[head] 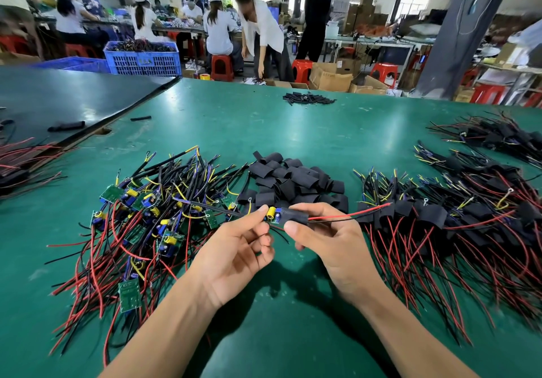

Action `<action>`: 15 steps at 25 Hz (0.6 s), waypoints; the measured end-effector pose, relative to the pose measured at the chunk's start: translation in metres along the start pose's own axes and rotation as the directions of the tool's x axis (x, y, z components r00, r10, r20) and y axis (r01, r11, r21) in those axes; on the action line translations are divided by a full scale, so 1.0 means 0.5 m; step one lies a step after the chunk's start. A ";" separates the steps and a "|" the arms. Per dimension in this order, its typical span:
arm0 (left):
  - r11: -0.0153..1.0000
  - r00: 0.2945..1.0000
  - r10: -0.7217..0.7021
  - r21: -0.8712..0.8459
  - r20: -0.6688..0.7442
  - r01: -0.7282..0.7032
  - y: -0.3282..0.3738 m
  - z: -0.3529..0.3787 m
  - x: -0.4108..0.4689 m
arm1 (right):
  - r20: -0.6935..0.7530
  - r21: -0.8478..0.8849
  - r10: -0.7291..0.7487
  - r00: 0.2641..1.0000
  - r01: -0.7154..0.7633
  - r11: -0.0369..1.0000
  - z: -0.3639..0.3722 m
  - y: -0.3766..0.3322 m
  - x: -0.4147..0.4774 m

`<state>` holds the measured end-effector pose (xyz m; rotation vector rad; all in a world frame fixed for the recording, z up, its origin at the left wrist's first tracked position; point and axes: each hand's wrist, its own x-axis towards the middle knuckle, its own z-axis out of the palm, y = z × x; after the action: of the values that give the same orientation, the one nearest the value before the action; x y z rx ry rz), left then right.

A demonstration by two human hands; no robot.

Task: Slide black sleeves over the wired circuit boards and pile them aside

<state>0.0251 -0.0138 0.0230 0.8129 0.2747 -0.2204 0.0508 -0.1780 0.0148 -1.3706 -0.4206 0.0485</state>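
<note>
Left hand (237,248) pinched circuit board (272,215) at end with yellow part. Right hand (331,242) pinched black sleeve (294,216), partway over board, held above green table (264,119). Red wire (349,216) stuck out sleeve's right end. Loose sleeves heap (293,181) just behind hands. Bare boards pile (140,219) left, sleeved boards pile (454,219) right.

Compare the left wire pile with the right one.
The left pile shows bare green boards with yellow parts; the right pile has its boards in black sleeves. The left pile is tangled; the right pile's wires lie more aligned. Both have red and black wires.
</note>
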 end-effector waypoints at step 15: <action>0.951 0.979 0.204 0.240 -0.013 -0.195 -0.019 0.009 0.002 | -0.112 0.085 0.077 0.991 -0.067 0.994 0.012 0.015 0.005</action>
<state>0.0240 -0.0234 0.0191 1.0765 0.2011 -0.0475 0.0527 -0.1701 0.0093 -1.3008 -0.2691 0.0452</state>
